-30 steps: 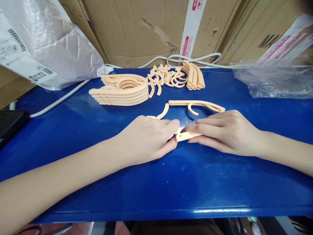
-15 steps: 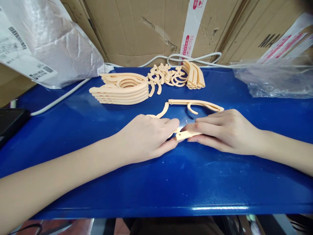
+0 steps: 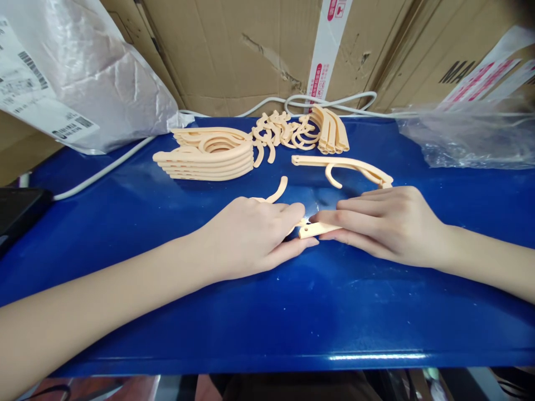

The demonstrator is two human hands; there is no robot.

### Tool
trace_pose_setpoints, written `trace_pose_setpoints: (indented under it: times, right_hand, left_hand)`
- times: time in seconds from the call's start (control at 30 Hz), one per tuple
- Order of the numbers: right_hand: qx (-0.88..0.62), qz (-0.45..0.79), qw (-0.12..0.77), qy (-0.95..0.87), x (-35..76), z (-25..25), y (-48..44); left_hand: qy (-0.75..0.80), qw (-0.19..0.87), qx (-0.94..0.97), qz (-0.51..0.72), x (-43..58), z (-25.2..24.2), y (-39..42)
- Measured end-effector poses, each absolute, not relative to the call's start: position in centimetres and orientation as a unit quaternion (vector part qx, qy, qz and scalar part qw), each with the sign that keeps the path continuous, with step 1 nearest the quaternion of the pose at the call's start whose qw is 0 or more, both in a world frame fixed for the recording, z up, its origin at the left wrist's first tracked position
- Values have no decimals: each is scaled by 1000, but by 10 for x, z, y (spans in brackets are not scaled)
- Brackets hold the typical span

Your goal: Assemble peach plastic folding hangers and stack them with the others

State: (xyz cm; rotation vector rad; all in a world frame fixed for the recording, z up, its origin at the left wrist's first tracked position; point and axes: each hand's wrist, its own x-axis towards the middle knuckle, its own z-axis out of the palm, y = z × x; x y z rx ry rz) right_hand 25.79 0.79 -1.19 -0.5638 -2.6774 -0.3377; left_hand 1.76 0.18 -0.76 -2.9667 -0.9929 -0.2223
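Cream plastic strip with a holed end [image 3: 316, 229]: pinched between thumb and fingers of the right hand [image 3: 387, 225], just above a glossy blue tabletop [image 3: 267, 317]. Left hand [image 3: 259, 236] closes its fingertips on a small cream plastic part [image 3: 300, 224] at that end. Whether strip and part are locked: cannot tell, fingers cover the joint. A curved cream plastic piece [image 3: 279, 190] sticks out beyond the left hand; its hidden end cannot be traced.

Beyond the right hand, a slim cream plastic bar with a hook below it [image 3: 311, 161]; its right end meets the knuckles in view, contact unclear.

Progress (judged): farther out, left of the grip, a neat stack of cream folded hangers [image 3: 209, 167] looks finished. Remaining, beyond the grip: loose cream curved pieces [image 3: 287, 128] and a bundle of cream hollow arms [image 3: 334, 133].

Versus 0.5 s ago: bar sits farther from the grip, its left end now apart from the curved piece's tip. Left thumb reaches farther along the strip. Stack and loose pieces unchanged.
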Motion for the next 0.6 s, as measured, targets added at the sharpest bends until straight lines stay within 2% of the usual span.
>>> trace_pose_setpoints:
  times: [0.6]
  right_hand:
    - [-195,-125,198,-952,260,-12,9]
  left_hand:
    - [-300,2,-951,-76,18,-6,2]
